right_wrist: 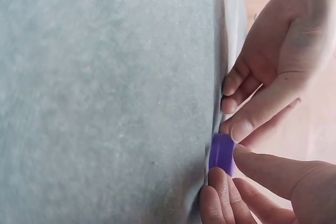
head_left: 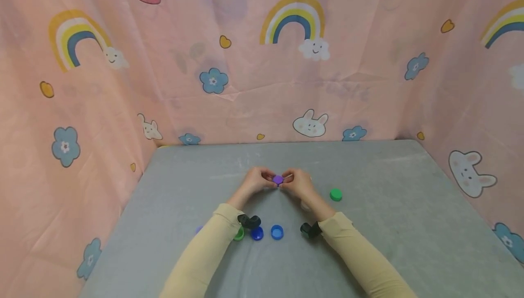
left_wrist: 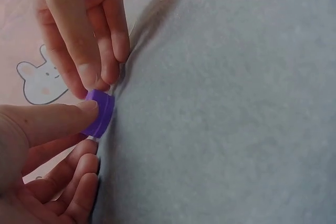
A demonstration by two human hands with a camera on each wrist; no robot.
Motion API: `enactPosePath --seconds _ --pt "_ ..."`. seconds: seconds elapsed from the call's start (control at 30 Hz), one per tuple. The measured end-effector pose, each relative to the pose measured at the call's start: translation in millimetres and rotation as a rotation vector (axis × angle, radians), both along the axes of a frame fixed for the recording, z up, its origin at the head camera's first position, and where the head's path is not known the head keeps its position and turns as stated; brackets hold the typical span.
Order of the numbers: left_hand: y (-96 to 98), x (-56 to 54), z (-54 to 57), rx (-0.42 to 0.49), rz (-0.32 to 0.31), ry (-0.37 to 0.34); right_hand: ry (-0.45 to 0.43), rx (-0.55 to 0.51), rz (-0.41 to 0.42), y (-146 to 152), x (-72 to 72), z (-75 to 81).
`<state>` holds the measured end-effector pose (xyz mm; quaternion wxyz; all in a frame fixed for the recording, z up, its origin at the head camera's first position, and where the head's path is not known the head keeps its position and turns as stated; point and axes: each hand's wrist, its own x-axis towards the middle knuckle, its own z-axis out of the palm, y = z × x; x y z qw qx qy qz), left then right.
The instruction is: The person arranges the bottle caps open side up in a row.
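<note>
Between my two hands is a purple bottle cap (head_left: 278, 179), toward the far part of the table. The thumb and fingers of my left hand (head_left: 255, 179) pinch it from the left. My right hand (head_left: 299, 183) pinches its right side. Close up in the left wrist view, the purple cap (left_wrist: 100, 114) is tilted on edge, with the left thumb on its side and the right fingertips against its upper end. Ridges show on its rim in the right wrist view. Whether it touches the table cannot be told.
Right of the hands lies a green cap (head_left: 336, 194). Nearer me are a dark blue cap (head_left: 257, 233), a lighter blue cap (head_left: 277, 232) and a green cap (head_left: 239, 234) partly behind the left forearm. A sliver of purple (head_left: 199, 229) shows beside that sleeve. The grey-covered table (head_left: 380, 225) meets pink curtains.
</note>
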<state>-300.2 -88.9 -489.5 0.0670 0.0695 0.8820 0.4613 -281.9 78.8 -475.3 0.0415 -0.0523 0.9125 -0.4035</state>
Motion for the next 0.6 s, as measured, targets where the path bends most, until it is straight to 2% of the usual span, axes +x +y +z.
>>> enactPosePath --seconds 0.33,0.6 --pt "3.6 0.0 -3.0 -0.032 0.011 0.025 0.001 0.016 -0.002 -1.8 -4.5 -5.9" --pt "4.2 0.9 -0.3 -0.049 0.001 0.029 0.021 0.037 0.022 -2.2 -6.2 -6.3"
